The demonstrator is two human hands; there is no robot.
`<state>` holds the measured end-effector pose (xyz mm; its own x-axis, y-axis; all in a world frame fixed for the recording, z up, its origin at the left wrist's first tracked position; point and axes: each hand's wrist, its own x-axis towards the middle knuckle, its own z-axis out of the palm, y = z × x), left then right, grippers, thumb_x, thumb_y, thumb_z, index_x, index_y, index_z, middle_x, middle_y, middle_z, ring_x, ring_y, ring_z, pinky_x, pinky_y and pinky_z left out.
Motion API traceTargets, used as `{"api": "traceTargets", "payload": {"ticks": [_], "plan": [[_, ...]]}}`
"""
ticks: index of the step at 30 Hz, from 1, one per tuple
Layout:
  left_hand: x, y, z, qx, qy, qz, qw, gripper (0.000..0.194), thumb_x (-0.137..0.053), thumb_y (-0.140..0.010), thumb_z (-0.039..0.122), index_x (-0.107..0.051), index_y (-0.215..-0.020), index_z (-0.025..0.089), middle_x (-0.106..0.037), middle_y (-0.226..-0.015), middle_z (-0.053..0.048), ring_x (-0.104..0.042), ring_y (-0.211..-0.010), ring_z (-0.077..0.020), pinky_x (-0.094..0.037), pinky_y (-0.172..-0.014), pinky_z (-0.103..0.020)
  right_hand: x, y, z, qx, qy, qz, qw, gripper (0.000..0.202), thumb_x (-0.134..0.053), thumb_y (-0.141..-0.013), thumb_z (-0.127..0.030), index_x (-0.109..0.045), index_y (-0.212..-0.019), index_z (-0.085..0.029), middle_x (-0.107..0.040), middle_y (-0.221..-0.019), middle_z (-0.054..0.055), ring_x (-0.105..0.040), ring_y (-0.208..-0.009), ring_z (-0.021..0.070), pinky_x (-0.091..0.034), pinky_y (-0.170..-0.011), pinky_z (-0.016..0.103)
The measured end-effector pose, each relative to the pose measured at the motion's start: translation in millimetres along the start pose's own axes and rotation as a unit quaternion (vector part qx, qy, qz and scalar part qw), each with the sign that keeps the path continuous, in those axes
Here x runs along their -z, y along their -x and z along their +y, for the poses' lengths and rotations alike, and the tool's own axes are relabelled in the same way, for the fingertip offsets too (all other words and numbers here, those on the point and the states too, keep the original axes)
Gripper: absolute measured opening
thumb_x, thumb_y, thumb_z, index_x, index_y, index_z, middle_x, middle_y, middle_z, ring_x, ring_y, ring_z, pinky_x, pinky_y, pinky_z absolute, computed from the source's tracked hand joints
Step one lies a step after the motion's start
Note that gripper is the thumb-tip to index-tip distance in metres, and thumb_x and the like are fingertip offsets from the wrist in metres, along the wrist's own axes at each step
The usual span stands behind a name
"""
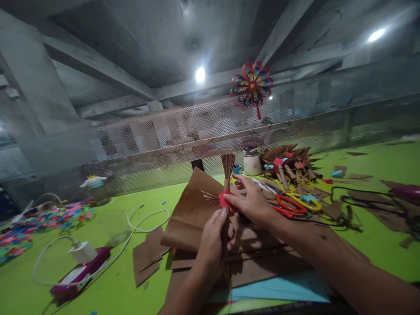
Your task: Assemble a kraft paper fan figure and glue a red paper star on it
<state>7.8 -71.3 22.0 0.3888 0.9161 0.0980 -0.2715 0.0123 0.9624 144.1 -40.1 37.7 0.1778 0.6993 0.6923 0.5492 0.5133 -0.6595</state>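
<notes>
My left hand (pixel 216 236) is closed around the lower stem of a brown paper craft, holding it upright in front of me. A narrow pleated paper fan (pixel 227 165) tops the craft, and more pleats stick out to its left. At its middle sits a red paper flower (pixel 224 199). The thumb of my right hand (pixel 251 199) presses on this flower, while the other fingers curl behind the stem, partly hidden. Yellow string (pixel 227 275) hangs below my left hand. Behind the craft, a large brown paper sheet (pixel 193 197) rises in a curve.
Scissors with red handles (pixel 290 205) and yellow ones lie to the right, near finished paper fans (pixel 284 159) and a white jar (pixel 252 162). At left are a purple power strip (pixel 82 271), white cable (pixel 138 227) and colourful paper pieces (pixel 59 218). Blue paper (pixel 282 288) lies in front.
</notes>
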Motion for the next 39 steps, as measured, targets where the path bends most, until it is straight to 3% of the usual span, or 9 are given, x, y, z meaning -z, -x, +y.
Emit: {"api": "traceTargets", "payload": {"ticks": [7,12,15,17,19,24,28,33,39], "plan": [[8.4,-5,-3,-0.031,0.026,-0.014,0.999,0.031,-0.047,-0.078,0.048,-0.042,-0.076,0.018,-0.041,-0.050,0.007,-0.038,-0.039,-0.0051,-0.027,-0.038,-0.015,6,0,-8,0.038,0.023,-0.028,0.999,0.065,-0.068,-0.060,-0.044,-0.046,-0.117,-0.020,-0.052,-0.110,0.010,-0.050,-0.099,0.0242,-0.042,-0.084,0.041],[11.5,-6,3,-0.047,0.031,-0.011,0.998,0.030,-0.046,-0.079,0.048,-0.040,-0.079,0.019,-0.047,-0.052,0.005,-0.046,-0.043,-0.0074,-0.031,-0.040,-0.015,23,-12,-8,-0.041,-0.089,0.015,0.995,0.050,-0.058,-0.071,-0.046,-0.052,-0.110,-0.016,-0.058,-0.102,0.011,-0.055,-0.092,0.0210,-0.045,-0.076,0.035],[11.3,-4,11,-0.056,0.035,-0.010,0.998,0.029,-0.048,-0.078,0.046,-0.043,-0.081,0.017,-0.054,-0.058,0.003,-0.050,-0.046,-0.0080,-0.034,-0.042,-0.017,31,-15,-8,-0.086,-0.185,-0.091,0.975,0.041,-0.059,-0.071,-0.043,-0.057,-0.099,-0.014,-0.063,-0.090,0.009,-0.058,-0.085,0.0188,-0.046,-0.075,0.033],[11.5,-2,15,-0.060,0.042,-0.007,0.997,0.030,-0.052,-0.076,0.045,-0.048,-0.085,0.015,-0.058,-0.063,0.000,-0.053,-0.050,-0.0090,-0.038,-0.046,-0.018,33,-13,-8,-0.112,-0.258,-0.208,0.937,0.040,-0.063,-0.068,-0.039,-0.058,-0.099,-0.014,-0.064,-0.089,0.007,-0.059,-0.082,0.0179,-0.046,-0.074,0.032],[12.9,-2,19,-0.071,0.061,-0.004,0.996,0.030,-0.057,-0.074,0.041,-0.054,-0.085,0.013,-0.061,-0.067,-0.003,-0.057,-0.057,-0.0107,-0.043,-0.054,-0.020,30,-10,-6,-0.143,-0.331,-0.266,0.894,0.043,-0.066,-0.067,-0.037,-0.056,-0.103,-0.015,-0.064,-0.088,0.007,-0.060,-0.078,0.0165,-0.047,-0.071,0.031],[19.5,-7,24,-0.106,0.139,0.060,0.983,0.024,-0.066,-0.067,0.031,-0.061,-0.080,0.011,-0.064,-0.070,-0.003,-0.058,-0.063,-0.0106,-0.045,-0.063,-0.021,8,2,-2,-0.194,-0.440,-0.238,0.844,0.035,-0.057,-0.074,-0.046,-0.060,-0.088,-0.013,-0.063,-0.075,0.006,-0.058,-0.064,0.0122,-0.046,-0.063,0.027],[17.6,-7,23,-0.119,0.161,0.054,0.978,0.025,-0.068,-0.065,0.034,-0.059,-0.076,0.013,-0.065,-0.067,-0.003,-0.060,-0.062,-0.0139,-0.045,-0.062,-0.024,-9,14,-8,-0.151,-0.392,-0.259,0.870,0.037,-0.058,-0.073,-0.047,-0.062,-0.084,-0.012,-0.062,-0.075,0.006,-0.056,-0.066,0.0135,-0.045,-0.060,0.026],[7.8,-1,23,-0.122,0.132,0.020,0.983,0.035,-0.068,-0.066,0.033,-0.057,-0.094,0.015,-0.065,-0.067,-0.003,-0.060,-0.064,-0.0142,-0.045,-0.065,-0.024,-10,13,-10,-0.105,-0.333,-0.147,0.926,0.033,-0.059,-0.070,-0.047,-0.063,-0.072,-0.014,-0.059,-0.063,0.001,-0.050,-0.056,0.0114,-0.040,-0.053,0.024],[5.5,5,27,-0.097,0.069,-0.010,0.993,0.027,-0.063,-0.070,0.036,-0.057,-0.086,0.014,-0.060,-0.064,-0.002,-0.056,-0.060,-0.0105,-0.041,-0.059,-0.020,3,5,-9,-0.124,-0.397,-0.128,0.900,0.027,-0.062,-0.070,-0.040,-0.064,-0.076,-0.013,-0.060,-0.065,0.001,-0.050,-0.055,0.0100,-0.041,-0.053,0.023]]}}
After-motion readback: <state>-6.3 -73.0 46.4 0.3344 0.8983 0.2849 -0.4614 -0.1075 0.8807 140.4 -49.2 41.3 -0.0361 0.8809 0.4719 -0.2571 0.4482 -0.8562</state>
